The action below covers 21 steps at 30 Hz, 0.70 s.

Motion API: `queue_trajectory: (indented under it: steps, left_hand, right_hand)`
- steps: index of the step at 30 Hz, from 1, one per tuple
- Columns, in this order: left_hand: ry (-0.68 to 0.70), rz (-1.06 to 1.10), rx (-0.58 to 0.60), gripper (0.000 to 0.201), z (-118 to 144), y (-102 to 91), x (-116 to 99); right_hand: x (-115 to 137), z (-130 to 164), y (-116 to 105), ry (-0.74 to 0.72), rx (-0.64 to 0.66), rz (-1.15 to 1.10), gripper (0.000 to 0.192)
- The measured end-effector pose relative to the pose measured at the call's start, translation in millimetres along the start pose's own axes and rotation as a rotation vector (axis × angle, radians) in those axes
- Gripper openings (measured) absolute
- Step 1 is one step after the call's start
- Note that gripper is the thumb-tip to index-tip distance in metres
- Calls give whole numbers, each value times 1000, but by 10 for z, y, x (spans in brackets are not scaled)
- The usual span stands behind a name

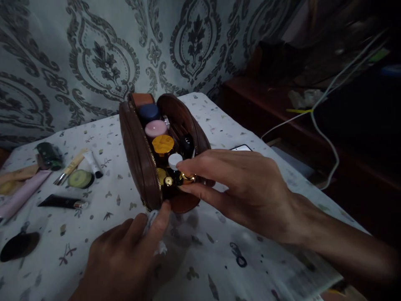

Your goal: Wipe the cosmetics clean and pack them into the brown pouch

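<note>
A brown toiletry bag (134, 154) stands unzipped on the table, packed with cosmetics. Inside are a blue lid (148, 112), a pink lid (156, 128), an amber-lidded jar (163, 144), a white cap (175, 160), a dark rounded item (187, 144) and a small gold-topped item (168, 181). At the bag's near end, my right hand (241, 188) pinches a gold-capped container (188, 179) between thumb and fingers; its lower part is hidden. My left hand (125, 251) is closed around a crumpled pale cloth (152, 218), its index finger reaching the bag's near edge.
Left on the patterned tablecloth (109, 238) lie a black tube (62, 201), a green-topped jar (80, 178), a white tube (93, 163), a pink tube (25, 194), a dark green jar (49, 155) and a black oval item (19, 246). A phone (242, 148) lies behind my right hand.
</note>
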<state>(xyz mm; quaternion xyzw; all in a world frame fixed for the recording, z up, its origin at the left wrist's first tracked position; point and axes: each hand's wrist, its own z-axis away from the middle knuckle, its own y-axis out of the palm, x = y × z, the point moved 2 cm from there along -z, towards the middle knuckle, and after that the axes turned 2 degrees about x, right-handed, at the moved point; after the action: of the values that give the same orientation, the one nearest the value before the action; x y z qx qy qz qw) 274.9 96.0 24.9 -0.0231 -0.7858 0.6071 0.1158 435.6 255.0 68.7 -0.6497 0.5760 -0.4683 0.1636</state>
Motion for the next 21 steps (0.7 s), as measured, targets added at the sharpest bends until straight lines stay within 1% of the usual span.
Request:
queue_trajectory:
  steps: [3,6,10,13,21]
  left_hand:
    - [10,32,2,63,24,0,22]
    - [10,-6,18,70,32,-23,31]
    - [-7,-46,100,70,22,-64,33]
    - [14,-46,99,66,14,-91,24]
    - [-36,-14,130,61,4,-75,0]
  right_hand:
    - [7,-33,3,25,116,28,13]
    - [26,-60,-6,44,210,49,16]
    - [40,-70,-14,45,239,34,16]
    - [36,-73,-7,47,241,30,16]
    - [42,-122,17,-6,333,177,14]
